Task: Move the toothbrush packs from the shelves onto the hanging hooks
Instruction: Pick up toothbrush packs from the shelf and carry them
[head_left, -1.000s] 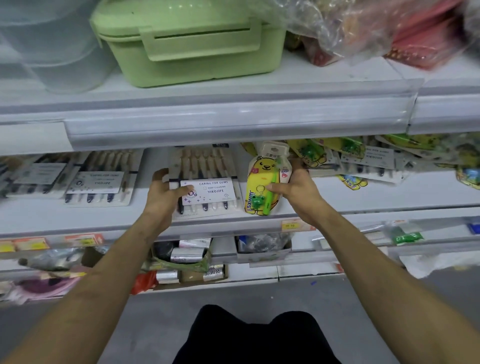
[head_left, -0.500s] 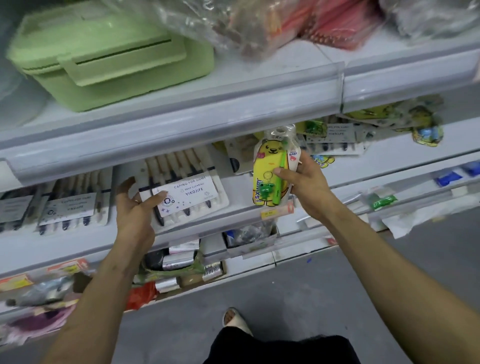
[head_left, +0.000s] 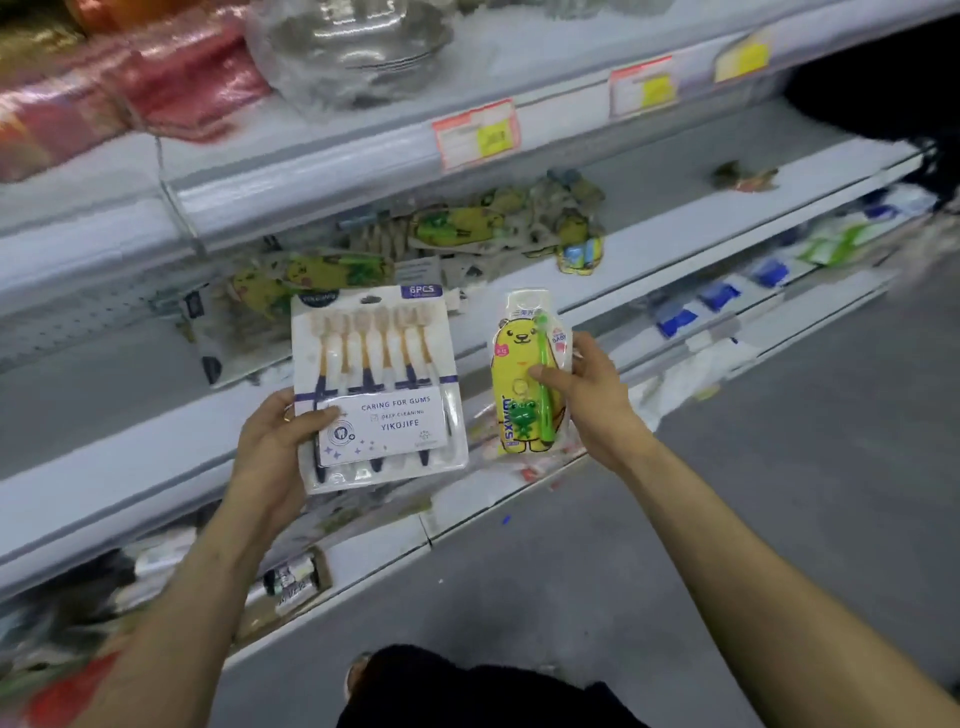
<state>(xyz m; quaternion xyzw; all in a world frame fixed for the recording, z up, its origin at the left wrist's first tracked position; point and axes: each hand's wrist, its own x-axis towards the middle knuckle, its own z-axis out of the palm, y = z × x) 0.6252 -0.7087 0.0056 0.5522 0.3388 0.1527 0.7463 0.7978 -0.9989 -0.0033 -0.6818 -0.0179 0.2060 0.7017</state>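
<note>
Head view: a 6-brush pack (head_left: 375, 387) is pinched by the left hand (head_left: 275, 447); a yellow bear toothbrush pack (head_left: 527, 371) is pinched by the right hand (head_left: 592, 397), both clear of the shelf (head_left: 675, 249).

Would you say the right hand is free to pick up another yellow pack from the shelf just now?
Probably not: the right hand is gripping a yellow bear pack, though nothing blocks the way to the shelf packs.

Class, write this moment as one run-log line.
left hand: grips white six-brush blister pack | right hand: pinches yellow bear-shaped child's toothbrush pack | both packs held in front of white shelf | hooks: not in view
</note>
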